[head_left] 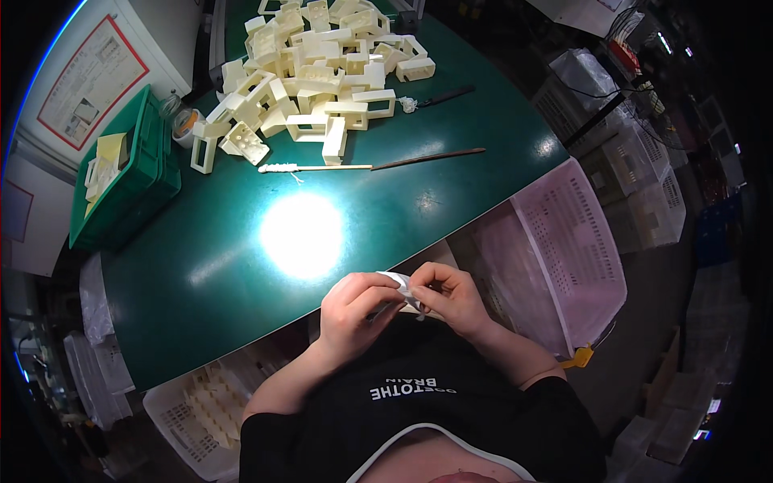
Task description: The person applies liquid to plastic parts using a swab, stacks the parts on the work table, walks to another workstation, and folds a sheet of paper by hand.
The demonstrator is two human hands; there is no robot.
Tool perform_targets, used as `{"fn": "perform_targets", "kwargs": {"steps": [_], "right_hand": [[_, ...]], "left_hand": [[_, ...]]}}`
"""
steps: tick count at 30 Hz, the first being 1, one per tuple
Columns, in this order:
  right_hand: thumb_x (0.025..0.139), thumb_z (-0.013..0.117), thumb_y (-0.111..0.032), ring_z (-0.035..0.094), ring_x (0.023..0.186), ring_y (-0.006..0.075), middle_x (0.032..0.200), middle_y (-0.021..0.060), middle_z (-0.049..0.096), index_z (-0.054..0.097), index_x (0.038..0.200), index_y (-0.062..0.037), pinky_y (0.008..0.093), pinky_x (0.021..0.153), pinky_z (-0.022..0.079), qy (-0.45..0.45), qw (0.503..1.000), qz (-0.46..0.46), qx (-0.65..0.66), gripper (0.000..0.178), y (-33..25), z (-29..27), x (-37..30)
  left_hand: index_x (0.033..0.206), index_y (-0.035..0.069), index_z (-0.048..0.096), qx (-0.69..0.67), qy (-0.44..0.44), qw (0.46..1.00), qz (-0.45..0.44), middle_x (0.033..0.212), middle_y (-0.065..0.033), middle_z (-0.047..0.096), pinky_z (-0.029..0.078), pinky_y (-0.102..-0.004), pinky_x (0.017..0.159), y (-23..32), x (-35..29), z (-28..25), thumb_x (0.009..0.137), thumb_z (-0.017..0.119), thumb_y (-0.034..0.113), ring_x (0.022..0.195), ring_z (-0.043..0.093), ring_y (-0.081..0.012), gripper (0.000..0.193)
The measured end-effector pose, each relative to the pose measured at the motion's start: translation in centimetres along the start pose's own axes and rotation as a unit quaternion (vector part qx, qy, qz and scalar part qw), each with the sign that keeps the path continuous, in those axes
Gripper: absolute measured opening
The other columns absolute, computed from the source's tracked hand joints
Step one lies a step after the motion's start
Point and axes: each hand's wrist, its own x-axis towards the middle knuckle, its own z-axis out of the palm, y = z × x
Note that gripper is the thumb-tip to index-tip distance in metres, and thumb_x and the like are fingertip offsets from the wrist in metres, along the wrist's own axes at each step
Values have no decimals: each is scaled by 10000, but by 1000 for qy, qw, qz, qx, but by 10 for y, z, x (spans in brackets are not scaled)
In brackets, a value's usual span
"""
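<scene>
Close to my body, at the table's near edge, my left hand (352, 310) and my right hand (456, 302) meet around a small white strip (393, 279). It looks like soft, thin material, but its exact kind does not show. The fingers of both hands are closed on it, thumbs and fingertips pinching, and cover much of it. Beyond them on the green table (217, 282) lies a thin stick (334, 167) with a white wrapped tip and a dark brown end. A heap of cream-coloured plastic parts (334, 129) covers the far side.
A dark-handled tool (447, 96) with a white frayed tip lies right of the heap. On the left stand a green bin (165, 173) and a small round container (187, 127). A pink perforated basket (576, 241) is at right; a white basket (181, 431) with cream parts sits below the near edge.
</scene>
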Motion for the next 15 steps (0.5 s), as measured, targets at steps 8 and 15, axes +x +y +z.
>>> {"fn": "perform_targets", "kwargs": {"steps": [8,15], "right_hand": [[877,656,-44,578,742,61,844,0,620,632,876,-36,201,606,442,12,971,-144,-188,25,-5,0,0],[854,662,-23,602,770,136,854,48,634,632,855,-16,271,686,459,3,974,-133,-184,31,-12,-3,-4]], "left_hand": [[820,66,636,-7,-20,999,-40,920,-45,694,499,-334,711,3,3,4,674,808,33,824,660,-229,228],[824,63,639,-40,-42,996,-73,913,-51,702,499,-336,737,2,2,6,677,805,29,839,665,-233,225]]}}
